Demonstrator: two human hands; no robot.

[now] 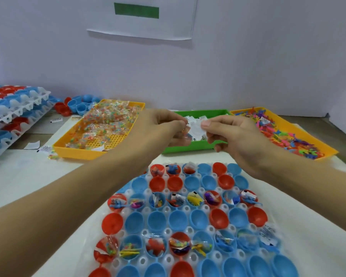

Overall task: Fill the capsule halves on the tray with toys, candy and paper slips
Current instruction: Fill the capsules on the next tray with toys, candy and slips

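A white tray (185,209) of red and blue capsule halves lies in front of me; some rows hold toys, candy and slips, others are bare, such as a blue half (198,219). Both hands hover above the green tray (188,147) of paper slips. My left hand (158,126) pinches a small candy packet (185,132) together with paper. My right hand (234,132) pinches a white paper slip (197,126) between thumb and forefinger. The two hands nearly touch at the slip.
A yellow tray (84,150) of wrapped candy (106,120) sits to the left, an orange tray (326,154) of colourful toys (288,136) to the right. Stacked trays of capsules (12,110) and loose halves (78,105) lie at far left. A wall rises behind.
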